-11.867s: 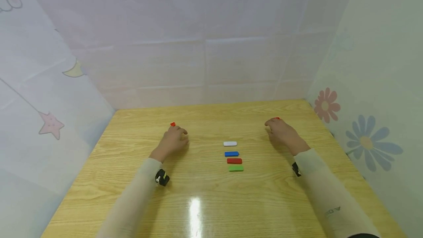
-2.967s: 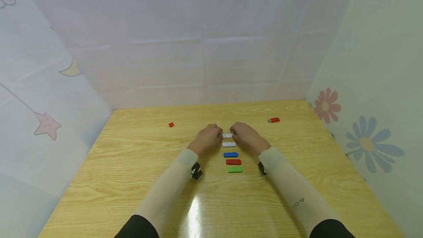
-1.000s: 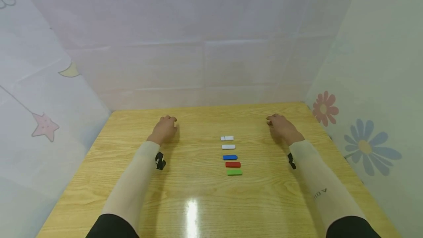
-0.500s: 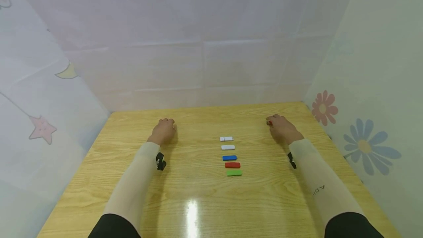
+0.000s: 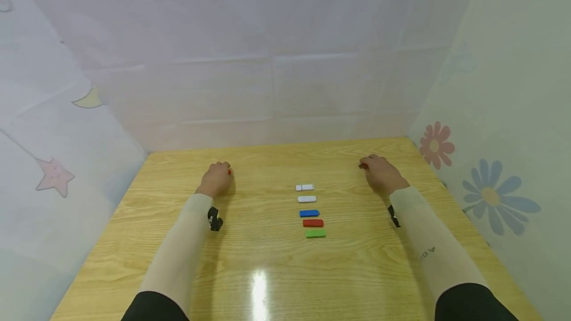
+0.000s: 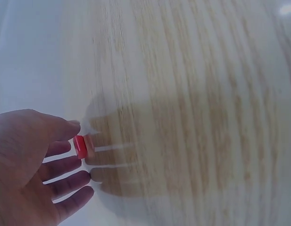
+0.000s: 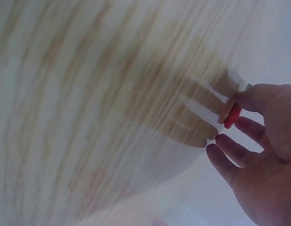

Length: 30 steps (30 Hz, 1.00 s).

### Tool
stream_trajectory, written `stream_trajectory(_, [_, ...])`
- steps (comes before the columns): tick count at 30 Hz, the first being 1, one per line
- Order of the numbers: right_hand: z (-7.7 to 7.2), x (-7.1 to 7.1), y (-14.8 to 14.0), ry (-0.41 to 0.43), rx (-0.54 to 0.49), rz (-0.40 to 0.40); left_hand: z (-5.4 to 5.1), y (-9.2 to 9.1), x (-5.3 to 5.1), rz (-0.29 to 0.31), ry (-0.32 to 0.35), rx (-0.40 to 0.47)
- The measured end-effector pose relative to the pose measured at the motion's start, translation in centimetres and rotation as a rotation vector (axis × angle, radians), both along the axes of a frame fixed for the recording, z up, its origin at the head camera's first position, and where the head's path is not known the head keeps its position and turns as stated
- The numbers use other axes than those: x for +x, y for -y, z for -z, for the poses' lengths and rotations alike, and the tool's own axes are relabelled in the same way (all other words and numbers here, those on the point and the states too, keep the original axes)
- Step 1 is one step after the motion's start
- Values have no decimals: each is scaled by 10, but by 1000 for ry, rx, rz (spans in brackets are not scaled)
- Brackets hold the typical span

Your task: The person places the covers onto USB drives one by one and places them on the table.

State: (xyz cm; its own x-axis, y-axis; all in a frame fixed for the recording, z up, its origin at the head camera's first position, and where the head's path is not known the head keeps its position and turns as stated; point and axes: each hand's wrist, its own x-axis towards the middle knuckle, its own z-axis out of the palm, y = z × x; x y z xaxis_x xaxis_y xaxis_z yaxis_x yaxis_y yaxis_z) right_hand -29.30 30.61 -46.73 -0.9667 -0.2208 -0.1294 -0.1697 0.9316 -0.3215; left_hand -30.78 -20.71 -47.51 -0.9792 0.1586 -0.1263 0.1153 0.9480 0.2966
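Observation:
At the back left of the table, my left hand (image 5: pixel 216 179) pinches a small red cap (image 6: pixel 79 147) between thumb and finger; its other fingers spread loosely in the left wrist view. My right hand (image 5: pixel 380 172), at the back right, holds a red USB flash drive (image 7: pixel 233 116) between thumb and fingers. The drive's metal plug (image 7: pixel 244 85) shows bare past the thumb. Both pieces are low over the wood, close to their reflections. Whether they touch the table I cannot tell.
Between the hands, capped flash drives lie in a column: a white one with a seam (image 5: pixel 305 187), a plain white (image 5: pixel 307 199), a blue (image 5: pixel 309 213), a red (image 5: pixel 313 223) and a green (image 5: pixel 315 233). Cloth-covered walls (image 5: pixel 267 88) border the wooden table (image 5: pixel 258 251).
A white flash drive has joined the back of the column. Both hands have left it and moved apart, left to the red cap, right to the red flash drive, and now grip them.

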Motion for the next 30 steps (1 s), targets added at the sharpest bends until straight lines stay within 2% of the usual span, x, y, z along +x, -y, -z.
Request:
stream_trajectory(8, [0,0,2,-59,13,-14,2,4,-3,8,0,-16])
stream_trajectory(18, [2,-3,1,-64,45,5,1,3,-1,11,-36,-28])
stream_trajectory(25, [2,-6,0,-46,60,4,5,2,-1,-15,-65,26])
stream_trajectory(30, [7,-13,-8,-72,50,-2,4,-3,0,-13,-69,69])
